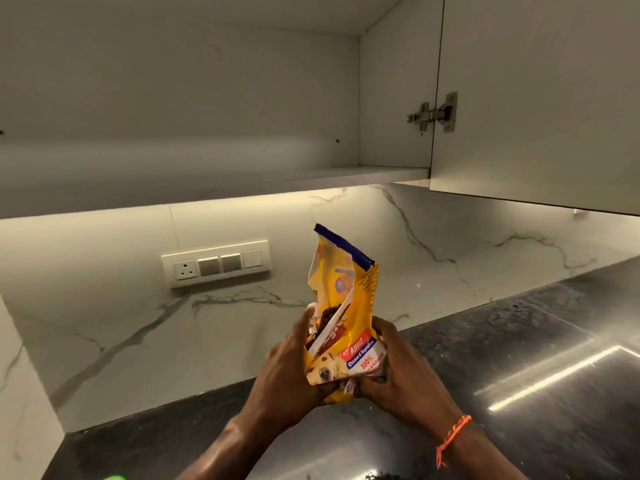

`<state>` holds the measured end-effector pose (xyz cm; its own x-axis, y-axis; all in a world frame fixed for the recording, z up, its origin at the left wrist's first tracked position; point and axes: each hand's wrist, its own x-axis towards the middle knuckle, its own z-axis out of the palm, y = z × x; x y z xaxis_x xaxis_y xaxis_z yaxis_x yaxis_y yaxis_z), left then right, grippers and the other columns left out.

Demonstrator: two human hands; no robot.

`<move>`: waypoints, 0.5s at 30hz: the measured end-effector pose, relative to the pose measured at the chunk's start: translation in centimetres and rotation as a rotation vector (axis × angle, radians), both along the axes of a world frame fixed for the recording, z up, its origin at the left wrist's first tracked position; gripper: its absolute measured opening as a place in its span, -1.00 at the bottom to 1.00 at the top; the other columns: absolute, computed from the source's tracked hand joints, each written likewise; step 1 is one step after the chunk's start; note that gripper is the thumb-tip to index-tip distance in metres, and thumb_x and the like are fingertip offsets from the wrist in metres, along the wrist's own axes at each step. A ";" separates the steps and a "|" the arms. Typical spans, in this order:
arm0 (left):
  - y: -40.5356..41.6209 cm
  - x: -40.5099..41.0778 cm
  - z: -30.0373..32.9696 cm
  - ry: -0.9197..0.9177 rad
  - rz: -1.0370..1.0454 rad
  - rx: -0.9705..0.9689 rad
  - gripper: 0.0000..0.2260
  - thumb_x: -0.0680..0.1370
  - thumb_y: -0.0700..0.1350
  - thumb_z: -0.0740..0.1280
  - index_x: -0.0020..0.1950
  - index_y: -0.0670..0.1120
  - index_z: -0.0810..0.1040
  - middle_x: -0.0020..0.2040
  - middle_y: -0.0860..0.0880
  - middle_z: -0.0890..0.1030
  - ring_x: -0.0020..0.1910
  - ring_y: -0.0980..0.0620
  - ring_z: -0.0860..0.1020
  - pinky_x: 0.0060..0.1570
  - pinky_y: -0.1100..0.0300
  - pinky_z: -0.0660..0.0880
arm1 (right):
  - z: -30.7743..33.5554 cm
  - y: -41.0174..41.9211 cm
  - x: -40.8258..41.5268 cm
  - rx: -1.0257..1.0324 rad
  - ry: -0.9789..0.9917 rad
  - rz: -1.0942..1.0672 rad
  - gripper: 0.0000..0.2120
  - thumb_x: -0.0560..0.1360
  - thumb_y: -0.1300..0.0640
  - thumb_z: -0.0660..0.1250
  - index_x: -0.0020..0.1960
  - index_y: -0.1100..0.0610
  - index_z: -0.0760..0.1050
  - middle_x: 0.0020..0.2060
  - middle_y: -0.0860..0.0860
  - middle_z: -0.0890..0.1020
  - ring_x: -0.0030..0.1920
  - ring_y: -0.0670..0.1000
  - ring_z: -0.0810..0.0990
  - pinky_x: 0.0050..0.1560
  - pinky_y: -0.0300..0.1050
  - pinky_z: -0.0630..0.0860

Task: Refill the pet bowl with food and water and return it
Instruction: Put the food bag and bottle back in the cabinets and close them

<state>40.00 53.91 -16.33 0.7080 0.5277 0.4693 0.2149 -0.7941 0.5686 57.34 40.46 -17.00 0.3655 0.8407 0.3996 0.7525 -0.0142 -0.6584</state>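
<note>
Kibble bag in both hands, bowl out of sight

Food bag point(346, 317), yellow w/ blue top edge & dog photo, is held upright over dark countertop point(502, 358), just below open wall cabinet point(214, 188). Left hand point(287, 368) wraps its lower left side, thumb up along the torn mouth where dark kibble shows; right hand point(398, 368) curls round lower right side & base, orange thread on that wrist. Both sets of fingers closed on the bag, none spread. Cabinet door point(540, 98) stands open at right; switch panel point(214, 263) on marble backsplash behind. Bag looks crumpled & partly used, soft, likely to slump if grip loosens.

Step, as judged: food fetched from storage, pouring not yet begun. Pet bowl isn't visible anywhere in frame, so fill level can't be told. Next move prob. calls for bringing bag down to the bowl, mouth tilted slowly w/ one hand steadying the opening so kibble doesn't spill; water & return of bowl remain
</note>
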 end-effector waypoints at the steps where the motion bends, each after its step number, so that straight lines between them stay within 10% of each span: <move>1: -0.1 -0.4 0.9 -0.030 -0.008 0.016 0.01 0.31 0.28 0.59 0.59 0.23 0.05 0.31 0.34 0.47 0.10 0.45 0.49 0.06 0.58 0.39 | 0.8 0.0 -0.3 0.019 -0.011 0.000 -0.16 0.25 -0.42 0.40 0.44 -0.33 0.14 0.19 -0.37 0.50 0.12 -0.31 0.54 0.09 -0.47 0.40; 7: -1.2 -1.8 7.6 -0.135 -0.012 0.089 -0.26 0.37 0.19 0.59 0.37 0.43 0.20 0.02 0.57 0.48 0.02 0.61 0.49 -0.06 0.67 0.36 | 6.0 -0.2 -1.4 0.133 -0.076 0.011 -0.11 0.27 -0.37 0.44 0.51 -0.17 0.22 0.27 -0.22 0.56 0.16 -0.19 0.59 0.18 -0.18 0.57; 15: -1.5 -2.0 18.6 -0.204 0.013 0.221 0.02 0.30 0.11 0.66 0.64 0.13 0.17 0.40 0.03 0.59 0.30 0.02 0.58 0.24 0.24 0.41 | 17.5 -1.1 -2.0 0.279 -0.218 0.003 -0.18 0.37 -0.06 0.58 0.51 -0.07 0.25 0.19 -0.14 0.59 0.06 -0.10 0.63 0.01 -0.20 0.61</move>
